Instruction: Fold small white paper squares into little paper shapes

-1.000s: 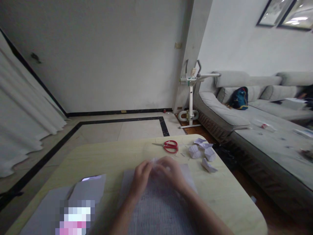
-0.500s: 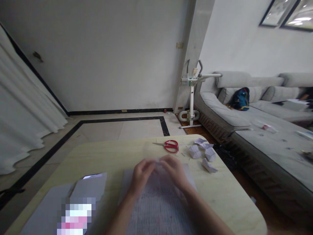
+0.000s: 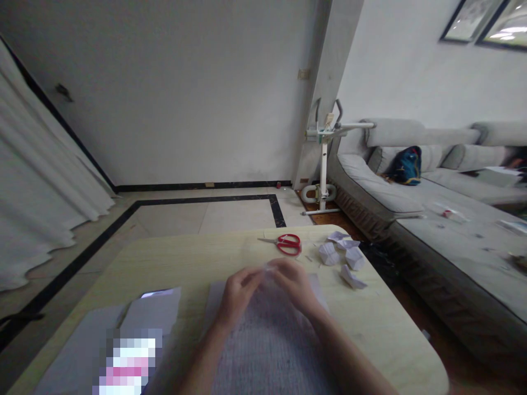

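My left hand [image 3: 240, 291] and my right hand [image 3: 293, 282] meet fingertip to fingertip above the table. Both are closed in a pinch on a small pale piece of paper [image 3: 268, 268], mostly hidden by the fingers and blurred. Beneath them lies a large sheet of paper [image 3: 272, 356] covered in fine lines or writing. Just beyond my right hand are scissors with red handles [image 3: 289, 245], their blades pointing left. Several folded white paper pieces [image 3: 329, 254] sit to the right of the scissors, with tiny scraps scattered between.
The pale wooden table [image 3: 395, 334] has rounded corners. At its left lie white sheets or a folder [image 3: 150, 312] and a bright pixelated screen [image 3: 132, 365]. A grey sofa [image 3: 461, 241] with a blue backpack [image 3: 407, 165] stands on the right, and a white exercise machine [image 3: 324, 164] behind.
Both hands stay in nearly the same place, still pinched together, with only slight finger movement. The view has shifted slightly.
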A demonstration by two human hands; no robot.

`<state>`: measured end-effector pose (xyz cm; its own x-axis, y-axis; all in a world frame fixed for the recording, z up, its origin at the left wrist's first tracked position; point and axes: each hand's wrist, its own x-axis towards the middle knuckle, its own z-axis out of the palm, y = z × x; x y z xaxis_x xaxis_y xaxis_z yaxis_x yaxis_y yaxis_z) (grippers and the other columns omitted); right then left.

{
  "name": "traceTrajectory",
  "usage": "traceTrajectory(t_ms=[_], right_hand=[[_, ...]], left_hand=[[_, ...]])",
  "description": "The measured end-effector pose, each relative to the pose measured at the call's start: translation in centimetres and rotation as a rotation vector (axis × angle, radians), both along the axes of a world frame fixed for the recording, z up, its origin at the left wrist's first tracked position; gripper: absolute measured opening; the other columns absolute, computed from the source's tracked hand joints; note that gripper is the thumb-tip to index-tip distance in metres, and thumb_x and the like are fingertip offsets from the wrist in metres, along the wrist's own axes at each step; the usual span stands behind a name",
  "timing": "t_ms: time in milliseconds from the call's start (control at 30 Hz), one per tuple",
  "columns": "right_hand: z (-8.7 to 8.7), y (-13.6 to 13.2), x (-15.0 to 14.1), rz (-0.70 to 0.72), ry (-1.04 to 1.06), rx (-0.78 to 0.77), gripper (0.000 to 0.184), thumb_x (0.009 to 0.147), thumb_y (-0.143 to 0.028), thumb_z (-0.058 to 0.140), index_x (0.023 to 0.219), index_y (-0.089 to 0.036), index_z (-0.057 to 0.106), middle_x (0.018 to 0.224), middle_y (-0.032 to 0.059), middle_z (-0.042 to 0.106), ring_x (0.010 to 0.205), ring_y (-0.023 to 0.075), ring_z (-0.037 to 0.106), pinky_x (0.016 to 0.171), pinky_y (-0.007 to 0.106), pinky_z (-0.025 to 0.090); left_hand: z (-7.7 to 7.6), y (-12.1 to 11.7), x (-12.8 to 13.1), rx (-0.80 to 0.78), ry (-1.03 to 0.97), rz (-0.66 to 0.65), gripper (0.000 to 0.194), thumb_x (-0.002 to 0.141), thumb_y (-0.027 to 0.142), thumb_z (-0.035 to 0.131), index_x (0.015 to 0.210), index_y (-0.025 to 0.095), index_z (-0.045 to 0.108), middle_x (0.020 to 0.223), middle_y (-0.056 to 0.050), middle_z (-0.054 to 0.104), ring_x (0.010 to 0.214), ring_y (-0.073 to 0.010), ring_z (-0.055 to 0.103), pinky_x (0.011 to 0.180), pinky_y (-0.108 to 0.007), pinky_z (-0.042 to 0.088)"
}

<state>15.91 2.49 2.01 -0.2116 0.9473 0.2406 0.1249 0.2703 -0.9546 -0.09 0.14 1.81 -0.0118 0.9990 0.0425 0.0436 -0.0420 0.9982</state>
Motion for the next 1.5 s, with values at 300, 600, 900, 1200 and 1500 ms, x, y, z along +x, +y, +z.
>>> traceTrajectory(t_ms=[300, 600, 900, 1200, 1500], right_hand=[[-0.52, 0.13, -0.07, 0.001, -0.034, -0.017, 0.027, 0.083, -0.042, 0.061, 0.077, -0.017, 0.068, 0.072, 0.0023, 0.066, 0.069, 0.0162, 0.060, 0.064, 0.026, 0.046], [0.00, -0.01, -0.10, 0.004, -0.012, -0.060, 0.027, 0.081, -0.041, 0.063, 0.068, -0.017, 0.064, 0.066, 0.0007, 0.062, 0.064, 0.0146, 0.057, 0.060, 0.025, 0.044], [-0.44, 0.14, -0.08, -0.034, 0.093, -0.046, 0.022, 0.077, -0.037, 0.069, 0.077, -0.016, 0.062, 0.069, 0.0007, 0.063, 0.062, 0.0134, 0.057, 0.057, 0.024, 0.045], [0.22, -0.03, 0.04, -0.037, -0.063, 0.011, 0.026, 0.078, -0.041, 0.067, 0.068, -0.017, 0.066, 0.065, 0.0020, 0.066, 0.061, 0.0150, 0.059, 0.058, 0.025, 0.047], [0.02, -0.07, 0.17, -0.004, -0.113, 0.036, 0.021, 0.079, -0.035, 0.066, 0.070, -0.016, 0.068, 0.067, 0.0028, 0.067, 0.063, 0.0154, 0.061, 0.060, 0.025, 0.047]], left_hand=[[-0.28, 0.00, -0.33, 0.035, 0.001, 0.005, 0.021, 0.077, 0.034, 0.066, 0.086, 0.015, 0.069, 0.078, -0.003, 0.070, 0.068, -0.0155, 0.065, 0.065, -0.024, 0.051], [-0.14, 0.11, -0.57, 0.008, 0.026, 0.011, 0.018, 0.078, 0.033, 0.065, 0.078, 0.015, 0.070, 0.068, -0.003, 0.069, 0.064, -0.0151, 0.064, 0.061, -0.023, 0.049], [0.16, 0.12, -0.69, 0.035, -0.044, 0.018, 0.016, 0.079, 0.031, 0.065, 0.077, 0.015, 0.065, 0.067, -0.001, 0.067, 0.064, -0.0137, 0.063, 0.062, -0.022, 0.048], [0.10, 0.07, -0.37, 0.013, 0.009, 0.008, 0.019, 0.077, 0.034, 0.067, 0.080, 0.015, 0.070, 0.072, -0.002, 0.069, 0.068, -0.0147, 0.063, 0.064, -0.022, 0.049], [0.03, 0.15, -0.50, -0.005, -0.003, 0.010, 0.021, 0.074, 0.032, 0.070, 0.086, 0.015, 0.071, 0.080, -0.003, 0.071, 0.073, -0.0163, 0.064, 0.067, -0.023, 0.049]])
